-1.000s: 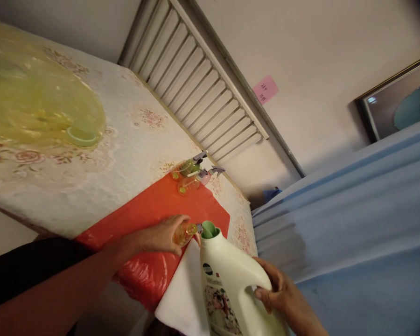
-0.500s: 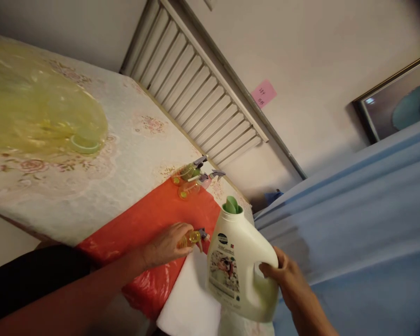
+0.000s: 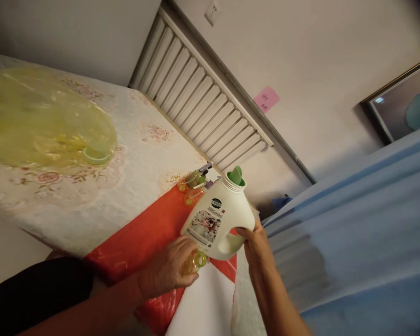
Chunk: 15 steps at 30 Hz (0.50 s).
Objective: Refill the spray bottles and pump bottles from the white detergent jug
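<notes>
My right hand (image 3: 254, 238) is closed round the handle of a cream laundry detergent jug (image 3: 227, 205). The jug is uncapped, with a green pouring spout (image 3: 236, 175) in its neck and a picture label on its front. In my left hand (image 3: 177, 261) is a small clear yellow bottle (image 3: 192, 263), just below the jug's base. A round end of it faces the camera; I cannot tell whether that is its mouth or its bottom. Small spray bottles (image 3: 196, 177) with dark trigger heads stand beyond, partly hidden by the jug.
A red plastic sheet (image 3: 136, 233) and a white sheet (image 3: 205, 303) lie on the floral tablecloth (image 3: 140, 163). A large yellowish clear bag (image 3: 49, 121) rests at the left. Behind the table is a radiator (image 3: 196, 88); a blue curtain (image 3: 353, 224) hangs at the right.
The jug has moved left and up, and now covers part of the spray bottles. My left hand has turned the small bottle; its dark spray head no longer shows.
</notes>
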{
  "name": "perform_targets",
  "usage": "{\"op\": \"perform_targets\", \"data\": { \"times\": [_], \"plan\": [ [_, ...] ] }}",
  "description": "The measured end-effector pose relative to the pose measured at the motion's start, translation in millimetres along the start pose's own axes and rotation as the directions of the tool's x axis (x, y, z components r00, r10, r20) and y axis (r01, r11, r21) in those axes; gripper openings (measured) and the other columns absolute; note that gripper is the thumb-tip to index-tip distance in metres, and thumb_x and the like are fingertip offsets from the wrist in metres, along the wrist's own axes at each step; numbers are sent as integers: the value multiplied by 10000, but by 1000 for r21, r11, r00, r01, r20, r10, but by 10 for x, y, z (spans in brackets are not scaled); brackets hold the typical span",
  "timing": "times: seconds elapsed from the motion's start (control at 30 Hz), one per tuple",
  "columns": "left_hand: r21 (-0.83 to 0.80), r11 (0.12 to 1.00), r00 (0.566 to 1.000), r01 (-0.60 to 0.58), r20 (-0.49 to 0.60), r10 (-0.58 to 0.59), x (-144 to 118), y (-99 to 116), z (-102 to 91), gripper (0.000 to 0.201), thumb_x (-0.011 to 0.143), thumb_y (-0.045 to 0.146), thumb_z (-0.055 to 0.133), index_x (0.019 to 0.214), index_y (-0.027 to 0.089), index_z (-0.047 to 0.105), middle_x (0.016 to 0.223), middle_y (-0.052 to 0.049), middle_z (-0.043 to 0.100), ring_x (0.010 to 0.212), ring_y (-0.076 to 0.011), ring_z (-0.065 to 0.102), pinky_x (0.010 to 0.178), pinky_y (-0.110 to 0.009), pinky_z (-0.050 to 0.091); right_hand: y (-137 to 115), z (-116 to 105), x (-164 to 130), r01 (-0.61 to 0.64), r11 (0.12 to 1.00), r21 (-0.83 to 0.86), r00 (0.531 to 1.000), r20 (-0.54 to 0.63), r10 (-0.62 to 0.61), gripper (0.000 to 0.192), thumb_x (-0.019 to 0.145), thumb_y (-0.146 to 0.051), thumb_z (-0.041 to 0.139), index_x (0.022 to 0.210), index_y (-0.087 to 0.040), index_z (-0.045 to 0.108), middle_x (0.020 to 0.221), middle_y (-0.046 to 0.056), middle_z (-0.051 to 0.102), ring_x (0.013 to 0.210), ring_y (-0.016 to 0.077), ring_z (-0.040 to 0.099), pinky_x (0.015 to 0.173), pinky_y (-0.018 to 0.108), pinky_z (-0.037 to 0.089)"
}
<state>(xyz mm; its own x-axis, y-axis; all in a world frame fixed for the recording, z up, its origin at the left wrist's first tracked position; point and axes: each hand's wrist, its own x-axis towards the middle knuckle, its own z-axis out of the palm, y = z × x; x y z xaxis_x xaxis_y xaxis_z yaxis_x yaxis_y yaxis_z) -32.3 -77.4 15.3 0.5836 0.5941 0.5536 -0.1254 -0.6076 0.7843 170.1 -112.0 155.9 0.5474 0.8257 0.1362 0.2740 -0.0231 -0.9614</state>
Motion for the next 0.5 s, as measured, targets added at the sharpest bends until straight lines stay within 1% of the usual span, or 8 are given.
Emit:
{"op": "perform_targets", "data": {
  "times": [0.13, 0.3, 0.4, 0.5],
  "plan": [
    [-34, 999, 1000, 3, 5, -3, -56, 20, 34, 352, 625, 157, 661, 905, 268, 479, 929, -21, 587, 909, -267, 552, 835, -410, 470, 241, 356, 72, 4, 999, 45, 1000, 27, -5, 367, 534, -182, 652, 900, -181, 668, 808, 4, 729, 689, 195, 610, 643, 287, 476],
    [-14, 1000, 1000, -6, 20, 6, -73, 24, 53, 358, 626, 153, 659, 904, 266, 463, 900, -19, 583, 878, -257, 552, 801, -397, 468, 528, 737, 42, -16, 989, 145, 999, 41, 10, 413, 582, -169, 639, 993, -201, 651, 760, -31, 709, 644, 171, 600, 610, 267, 485],
    [34, 999, 1000, 6, 8, -6, -78, -11, 75, 350, 636, 158, 650, 922, 253, 473, 894, -29, 581, 874, -259, 553, 780, -395, 465, 689, 882, 2, -28, 988, 149, 998, 52, 20, 384, 603, -179, 652, 986, -196, 638, 763, -29, 705, 640, 163, 593, 599, 258, 487],
    [66, 998, 1000, 19, -2, -19, -79, -49, 100, 333, 667, 169, 645, 951, 241, 487, 913, -36, 592, 892, -256, 560, 798, -392, 466, 763, 889, -29, -30, 989, 143, 997, 70, 20, 391, 616, -215, 681, 1003, -184, 634, 769, -22, 703, 670, 170, 603, 599, 257, 496]
  ]
}}
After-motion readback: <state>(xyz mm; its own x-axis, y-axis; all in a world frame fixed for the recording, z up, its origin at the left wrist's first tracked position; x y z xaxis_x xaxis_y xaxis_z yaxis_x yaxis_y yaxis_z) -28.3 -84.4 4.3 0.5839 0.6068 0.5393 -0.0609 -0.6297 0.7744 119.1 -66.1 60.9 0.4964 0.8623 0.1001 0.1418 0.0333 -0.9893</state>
